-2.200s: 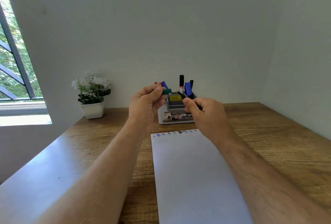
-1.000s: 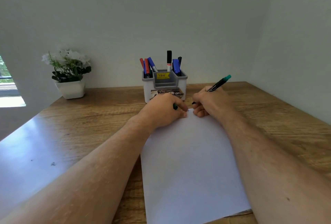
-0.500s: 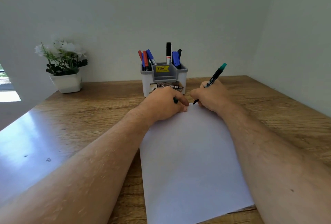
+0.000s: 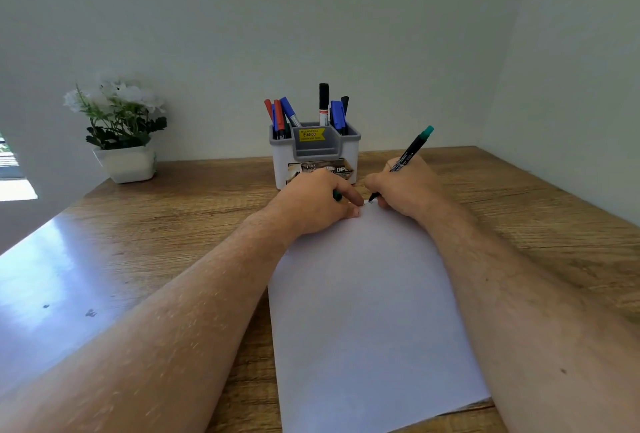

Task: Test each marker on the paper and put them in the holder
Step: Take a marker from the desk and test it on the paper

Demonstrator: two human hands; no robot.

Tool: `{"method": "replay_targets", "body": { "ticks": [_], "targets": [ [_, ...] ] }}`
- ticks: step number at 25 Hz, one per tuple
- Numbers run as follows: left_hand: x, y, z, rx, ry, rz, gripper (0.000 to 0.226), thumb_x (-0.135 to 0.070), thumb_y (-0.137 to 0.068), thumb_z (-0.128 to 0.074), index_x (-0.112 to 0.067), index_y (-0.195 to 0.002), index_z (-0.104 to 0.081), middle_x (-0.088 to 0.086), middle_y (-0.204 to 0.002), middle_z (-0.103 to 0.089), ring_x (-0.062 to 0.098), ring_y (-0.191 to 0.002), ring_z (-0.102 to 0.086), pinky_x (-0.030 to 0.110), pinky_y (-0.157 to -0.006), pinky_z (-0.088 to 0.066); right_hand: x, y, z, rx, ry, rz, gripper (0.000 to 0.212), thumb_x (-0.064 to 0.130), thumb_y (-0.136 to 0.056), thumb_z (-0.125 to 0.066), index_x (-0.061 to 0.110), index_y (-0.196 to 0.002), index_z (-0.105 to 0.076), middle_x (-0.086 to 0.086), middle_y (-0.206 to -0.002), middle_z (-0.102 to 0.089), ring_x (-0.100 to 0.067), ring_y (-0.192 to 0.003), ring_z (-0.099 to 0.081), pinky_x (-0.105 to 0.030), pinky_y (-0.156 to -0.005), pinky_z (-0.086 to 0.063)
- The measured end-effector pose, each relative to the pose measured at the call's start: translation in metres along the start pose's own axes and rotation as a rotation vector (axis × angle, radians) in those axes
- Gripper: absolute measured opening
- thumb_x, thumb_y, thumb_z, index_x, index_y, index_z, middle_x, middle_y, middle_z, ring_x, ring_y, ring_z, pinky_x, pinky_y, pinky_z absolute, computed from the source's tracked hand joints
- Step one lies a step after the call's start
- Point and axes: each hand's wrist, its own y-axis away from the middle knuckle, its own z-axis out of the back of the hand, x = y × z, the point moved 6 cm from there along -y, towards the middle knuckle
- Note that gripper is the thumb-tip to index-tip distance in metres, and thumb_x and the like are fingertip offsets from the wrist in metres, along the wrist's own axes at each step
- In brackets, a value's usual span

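Holder [image 4: 313,169] behind paper [image 4: 367,311]; plant [image 4: 119,128] far left, markers [image 4: 323,100] apparently inside.

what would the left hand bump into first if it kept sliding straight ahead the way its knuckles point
Most likely the holder directly behind the left hand, judging by how close they look; depth is unclear in this view. The right hand sits off to its side.

We brought both hands down from the holder [image 4: 313,155]; the right hand [image 4: 403,188] set the marker [image 4: 407,155] tip onto the paper [image 4: 367,311].
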Motion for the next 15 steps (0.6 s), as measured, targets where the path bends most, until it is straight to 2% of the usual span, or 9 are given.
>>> {"method": "replay_targets", "body": {
  "ticks": [6, 13, 15],
  "targets": [
    [-0.0008, 0.0013, -0.0002, 0.005, 0.005, -0.001, 0.022, -0.036, -0.089, -0.068, -0.037, -0.110, -0.071, -0.006, -0.130, -0.061, 0.016, -0.113, -0.055, 0.035, -0.099, -0.046, 0.0023, 0.0006, 0.0018, -0.014, 0.026, 0.016, 0.016, 0.024, -0.067, -0.067, 0.013, -0.071, -0.056, -0.006, -0.074, -0.061, -0.015, -0.061, -0.053, -0.023, -0.050, -0.034],
    [-0.0050, 0.0067, 0.0017, 0.017, -0.013, 0.001, 0.022, -0.035, -0.090, -0.066, -0.037, -0.112, -0.070, -0.005, -0.132, -0.058, 0.016, -0.114, -0.053, 0.034, -0.100, -0.045, 0.0029, -0.0011, 0.0030, -0.058, 0.062, 0.011, 0.022, 0.023, -0.067, -0.066, 0.011, -0.082, -0.056, -0.006, -0.078, -0.058, -0.018, -0.066, -0.054, -0.026, -0.052, -0.035],
    [-0.0080, 0.0079, 0.0039, 0.053, 0.011, 0.027, 0.024, -0.030, -0.094, -0.060, -0.033, -0.116, -0.068, -0.004, -0.133, -0.056, 0.016, -0.114, -0.051, 0.034, -0.102, -0.043, 0.0026, -0.0005, 0.0035, -0.056, 0.057, 0.012, 0.020, 0.023, -0.065, -0.065, 0.011, -0.079, -0.056, -0.006, -0.076, -0.058, -0.017, -0.064, -0.054, -0.025, -0.051, -0.035]
  ]
}}
